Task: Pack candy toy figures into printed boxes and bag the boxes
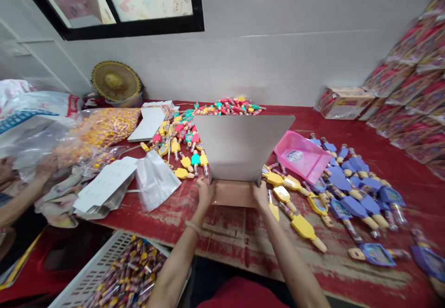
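A cardboard box (233, 193) is between my two hands at the middle of the red table, its wide grey flap (243, 146) standing up and tilted away from me. My left hand (206, 193) grips the left side of the box, and my right hand (260, 194) grips the right side. Just right of the box, yellow popsicle-shaped toys (303, 227) with wooden-looking handles lie close to my right hand. More of these, yellow, green and red (195, 159), are heaped beyond my left hand. The flap hides part of the table behind it.
A pink tray (302, 156) sits beside purple popsicle-shaped toys (347, 178). Flat white cartons (106, 185) and a clear plastic bag (156, 178) lie left. Packed goods (413, 99) are stacked right. A white crate (93, 261) stands below the edge. Another person's arm (26, 197) is at far left.
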Available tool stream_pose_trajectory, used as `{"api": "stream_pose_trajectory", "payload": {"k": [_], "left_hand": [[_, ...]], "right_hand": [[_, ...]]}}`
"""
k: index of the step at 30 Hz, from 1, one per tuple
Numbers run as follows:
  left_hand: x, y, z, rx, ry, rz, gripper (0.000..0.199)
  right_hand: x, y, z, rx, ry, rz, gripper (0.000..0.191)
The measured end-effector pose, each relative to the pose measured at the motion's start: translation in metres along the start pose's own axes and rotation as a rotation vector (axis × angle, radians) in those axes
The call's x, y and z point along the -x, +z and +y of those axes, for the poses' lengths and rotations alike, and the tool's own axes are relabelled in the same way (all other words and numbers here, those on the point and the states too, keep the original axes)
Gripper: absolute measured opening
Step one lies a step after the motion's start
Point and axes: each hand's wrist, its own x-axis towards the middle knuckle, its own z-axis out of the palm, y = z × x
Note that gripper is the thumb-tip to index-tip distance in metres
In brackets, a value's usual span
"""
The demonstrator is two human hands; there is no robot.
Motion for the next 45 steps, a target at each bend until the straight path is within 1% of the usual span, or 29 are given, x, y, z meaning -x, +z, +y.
{"api": "stream_pose_trajectory", "payload": {"k": [1,2,3,5,6,7,8,10,11,13,16,17,19,21,23,25,27,29,31,32,34,36,38,41,45], "left_hand": [[0.008,0.002,0.004,-0.017,0.057,0.039,0.047],[0.017,0.003,0.009,-0.044,0.149,0.049,0.044],[0.026,0.004,0.014,-0.086,0.271,0.016,0.038],[0.038,0.009,0.025,-0.229,0.527,-0.157,0.028],[0.04,0.012,0.029,-0.317,0.609,-0.255,0.026],[0.039,0.016,0.033,-0.4,0.644,-0.335,0.025],[0.036,0.02,0.035,-0.468,0.65,-0.382,0.024],[0.026,0.028,0.037,-0.537,0.648,-0.424,0.023],[0.022,0.032,0.035,-0.544,0.659,-0.444,0.022],[0.019,0.037,0.03,-0.545,0.687,-0.481,0.023],[0.033,0.042,0.016,-0.553,0.681,-0.482,0.035],[0.04,0.043,0.01,-0.551,0.675,-0.468,0.038],[0.054,0.043,-0.001,-0.518,0.704,-0.422,0.042],[0.062,0.044,-0.011,-0.459,0.798,-0.406,0.04],[0.063,0.047,-0.015,-0.425,0.879,-0.436,0.039],[0.06,0.053,-0.014,-0.451,0.868,-0.475,0.038],[0.056,0.058,-0.009,-0.498,0.814,-0.483,0.038],[0.053,0.061,-0.004,-0.522,0.782,-0.485,0.038],[0.052,0.061,0.001,-0.531,0.783,-0.488,0.038],[0.05,0.061,0.004,-0.54,0.792,-0.492,0.039],[0.047,0.062,0.01,-0.572,0.815,-0.511,0.038],[0.041,0.069,0.017,-0.599,0.845,-0.55,0.04],[0.034,0.079,0.02,-0.591,0.888,-0.61,0.042],[0.029,0.089,0.018,-0.563,0.918,-0.692,0.044],[0.029,0.086,0.012,-0.571,0.862,-0.71,0.044]], "right_hand": [[-0.002,0.001,0.0,-0.01,-0.005,-0.011,0.036],[-0.003,0.003,0.0,-0.021,-0.012,-0.022,0.037],[-0.004,0.003,-0.001,-0.032,-0.02,-0.032,0.038],[-0.004,0.003,-0.002,-0.055,-0.037,-0.053,0.041],[-0.003,0.0,-0.003,-0.068,-0.047,-0.071,0.043],[-0.002,-0.004,-0.004,-0.082,-0.056,-0.096,0.045],[0.0,-0.011,-0.004,-0.096,-0.06,-0.122,0.049],[0.007,-0.031,-0.001,-0.113,-0.081,-0.142,0.058],[0.011,-0.044,0.003,-0.11,-0.097,-0.125,0.062],[0.021,-0.073,0.014,-0.067,-0.113,-0.048,0.064],[0.037,-0.109,0.035,0.032,-0.077,0.026,0.062],[0.042,-0.117,0.042,0.064,-0.066,0.029,0.062],[0.054,-0.124,0.056,0.143,-0.073,0.024,0.062],[0.065,-0.122,0.067,0.253,-0.104,0.023,0.066],[0.076,-0.114,0.077,0.365,-0.157,0.011,0.073],[0.085,-0.105,0.085,0.47,-0.224,-0.008,0.075],[0.091,-0.098,0.093,0.593,-0.275,-0.029,0.073],[0.095,-0.094,0.101,0.715,-0.295,-0.04,0.07],[0.098,-0.094,0.112,0.79,-0.33,-0.041,0.064],[0.099,-0.095,0.118,0.804,-0.369,-0.031,0.06],[0.102,-0.098,0.131,0.799,-0.493,0.012,0.054],[0.107,-0.098,0.144,0.765,-0.639,0.076,0.052],[0.114,-0.096,0.153,0.731,-0.748,0.124,0.054],[0.123,-0.092,0.156,0.747,-0.794,0.139,0.057],[0.125,-0.088,0.146,0.757,-0.79,0.121,0.057]]}}
